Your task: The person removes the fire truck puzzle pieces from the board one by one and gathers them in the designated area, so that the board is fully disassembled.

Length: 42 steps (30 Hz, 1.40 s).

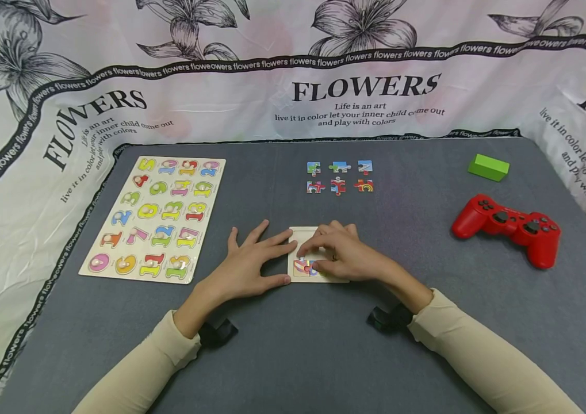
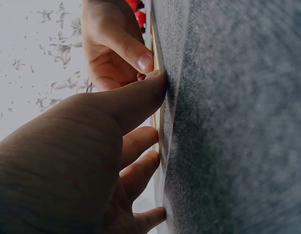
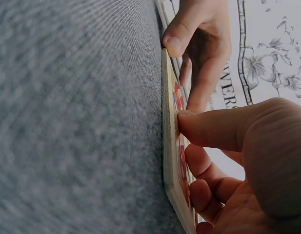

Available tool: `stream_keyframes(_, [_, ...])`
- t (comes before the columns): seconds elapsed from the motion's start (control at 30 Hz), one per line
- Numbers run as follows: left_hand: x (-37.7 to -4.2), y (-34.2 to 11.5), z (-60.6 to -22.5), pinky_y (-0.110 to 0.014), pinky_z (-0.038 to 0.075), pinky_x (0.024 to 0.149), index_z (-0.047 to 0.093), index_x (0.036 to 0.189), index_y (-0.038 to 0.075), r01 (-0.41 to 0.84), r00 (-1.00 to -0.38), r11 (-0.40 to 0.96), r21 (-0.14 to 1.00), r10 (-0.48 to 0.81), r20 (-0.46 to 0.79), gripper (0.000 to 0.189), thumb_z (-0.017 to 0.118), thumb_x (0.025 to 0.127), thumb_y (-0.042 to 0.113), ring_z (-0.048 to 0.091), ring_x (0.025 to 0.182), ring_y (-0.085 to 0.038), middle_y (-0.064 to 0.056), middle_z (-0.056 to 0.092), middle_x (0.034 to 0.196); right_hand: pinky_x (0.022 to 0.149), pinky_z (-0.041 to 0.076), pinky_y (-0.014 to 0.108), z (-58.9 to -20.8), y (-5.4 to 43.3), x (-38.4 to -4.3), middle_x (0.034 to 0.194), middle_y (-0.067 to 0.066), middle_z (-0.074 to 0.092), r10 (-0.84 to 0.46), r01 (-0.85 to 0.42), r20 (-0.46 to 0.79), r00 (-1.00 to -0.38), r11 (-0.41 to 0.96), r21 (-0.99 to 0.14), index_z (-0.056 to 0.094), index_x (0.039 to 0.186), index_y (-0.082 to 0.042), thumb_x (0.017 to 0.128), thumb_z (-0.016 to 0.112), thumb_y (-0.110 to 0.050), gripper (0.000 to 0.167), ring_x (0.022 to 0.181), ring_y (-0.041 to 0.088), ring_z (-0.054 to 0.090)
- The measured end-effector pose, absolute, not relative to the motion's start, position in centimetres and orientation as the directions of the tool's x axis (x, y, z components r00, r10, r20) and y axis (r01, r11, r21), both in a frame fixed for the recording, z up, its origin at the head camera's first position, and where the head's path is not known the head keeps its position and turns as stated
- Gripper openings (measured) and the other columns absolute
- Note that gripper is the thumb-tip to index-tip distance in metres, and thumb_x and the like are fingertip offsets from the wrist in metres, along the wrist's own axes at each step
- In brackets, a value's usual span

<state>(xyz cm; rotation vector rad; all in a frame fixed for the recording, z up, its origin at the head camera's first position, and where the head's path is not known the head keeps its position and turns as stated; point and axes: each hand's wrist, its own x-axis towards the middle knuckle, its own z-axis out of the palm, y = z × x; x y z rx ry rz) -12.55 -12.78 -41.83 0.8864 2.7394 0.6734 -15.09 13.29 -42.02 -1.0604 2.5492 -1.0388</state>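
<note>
A small wooden puzzle tray [image 1: 304, 234] lies flat on the grey table, with colourful jigsaw pieces [image 1: 302, 267] in its lower left part. My left hand [image 1: 243, 267] has its fingers spread; its thumb and fingertips touch the tray's left edge. Over the tray, my right hand [image 1: 347, 253] curls its thumb and fingers down onto a jigsaw piece [image 3: 183, 158], which shows red between the thumb and the index finger. The right hand covers much of the tray's right side. Beyond the tray sit several loose jigsaw pieces [image 1: 340, 167] in two rows.
A wooden number board [image 1: 132, 236] with coloured numerals lies at the left. To the right are a red game controller [image 1: 505, 227] and, behind it, a green block [image 1: 488, 167]. White flower-printed cloth [image 1: 251, 98] borders the table [image 1: 293, 356] behind and at the sides.
</note>
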Motion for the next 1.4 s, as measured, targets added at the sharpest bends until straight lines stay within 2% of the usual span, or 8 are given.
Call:
stream_keyframes(0.43, [-12.48,-12.74,-41.77,-0.081,-0.007,0.112,0.050,0.152,0.028,0.501,-0.809,0.721,0.478,0.587,-0.039,0.067,0.074,0.092,0.044,0.014,0.159,-0.036,0.007,0.036,0.165,0.081,0.021,0.038,-41.78,13.35,-15.22,0.105,-0.007,0.075,-0.690,-0.522,0.088,-0.718,0.451,-0.724,0.078,0.113,-0.019,0.084,0.080,-0.008,0.030,0.088,0.016,0.048])
stream_keyframes(0.67, [-12.48,-12.69,-41.69,-0.081,-0.007,0.112,0.051,0.152,0.028,0.503,-0.807,0.719,0.480,0.589,-0.036,0.067,0.074,0.092,0.044,0.014,0.159,-0.037,0.007,0.036,0.165,0.084,0.024,0.039,-41.57,13.22,-15.12,0.099,-0.009,0.075,-0.707,-0.580,0.145,-0.692,0.425,-0.695,0.078,0.111,-0.019,0.084,0.084,-0.015,0.028,0.089,0.014,0.050])
stream_keyframes(0.87, [-12.48,-12.71,-41.75,-0.082,-0.007,0.111,0.051,0.152,0.028,0.504,-0.807,0.721,0.475,0.589,-0.037,0.067,0.074,0.092,0.045,0.014,0.159,-0.037,0.007,0.035,0.165,0.086,0.025,0.040,-41.57,13.00,-14.86,0.099,-0.009,0.074,-0.720,-0.641,0.181,-0.670,0.439,-0.629,0.077,0.113,-0.018,0.078,0.090,-0.020,0.038,0.091,0.011,0.050])
stream_keyframes(1.4, [-12.41,-12.67,-41.75,-0.082,-0.006,0.111,0.049,0.153,0.028,0.500,-0.810,0.728,0.470,0.585,-0.045,0.068,0.074,0.092,0.045,0.013,0.159,-0.038,0.007,0.034,0.166,0.085,0.025,0.040,-41.83,12.53,-14.59,0.098,-0.008,0.074,-0.705,-0.652,0.177,-0.686,0.490,-0.578,0.077,0.109,-0.016,0.076,0.091,-0.022,0.037,0.089,0.012,0.049])
